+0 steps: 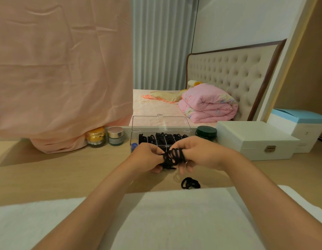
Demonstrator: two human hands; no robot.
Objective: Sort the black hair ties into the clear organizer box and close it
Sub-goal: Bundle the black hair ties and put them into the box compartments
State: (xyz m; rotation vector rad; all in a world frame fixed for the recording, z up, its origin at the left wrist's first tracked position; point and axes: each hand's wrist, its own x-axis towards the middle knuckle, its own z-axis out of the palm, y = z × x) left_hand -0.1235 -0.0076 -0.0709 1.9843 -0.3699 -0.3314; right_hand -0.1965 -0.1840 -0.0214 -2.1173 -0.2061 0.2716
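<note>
While both hands are busy, we see the left hand and right hand closed together on a bunch of black hair ties, held just in front of the clear organizer box. The box's lid stands open, and its compartments already hold ties. We judge that the tangled loops could snag and spill, joining the stray ties lying nearer us than the box. No writing is legible anywhere.

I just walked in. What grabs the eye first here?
Two hands, left hand and right hand, meet mid-table, stretching a bundle of black hair ties. Just behind them stands the clear organizer box, lid up, compartments dark with ties. A few loose ties lie nearer the person.
</note>
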